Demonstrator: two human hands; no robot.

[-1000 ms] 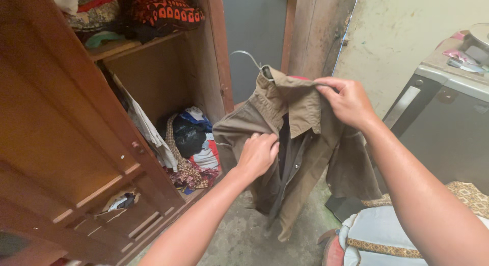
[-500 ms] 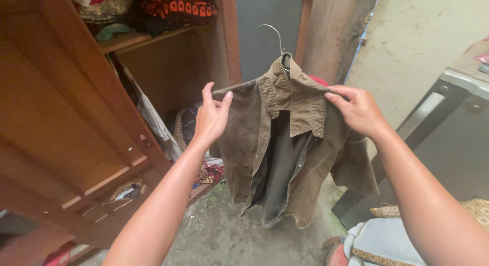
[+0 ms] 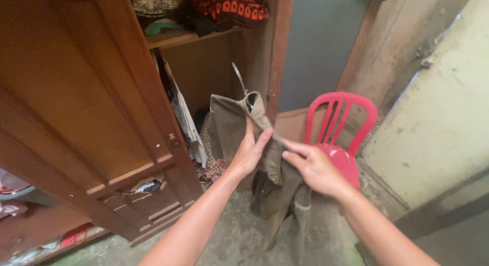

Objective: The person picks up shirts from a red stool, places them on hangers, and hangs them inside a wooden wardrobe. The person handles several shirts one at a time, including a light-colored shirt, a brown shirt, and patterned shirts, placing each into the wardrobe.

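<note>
Brown shirt (image 3: 270, 159) on its wire hanger (image 3: 239, 77) hangs pinched between left hand (image 3: 249, 151) and right hand (image 3: 313, 166), crowded by the wardrobe's open door (image 3: 76, 103) and red chair (image 3: 338, 138); bare floor (image 3: 229, 240) lies below.

Wardrobe shelf (image 3: 173, 39) holds folded clothes (image 3: 229, 6); concrete floor (image 3: 239, 240) bears red chair (image 3: 338, 138).
</note>
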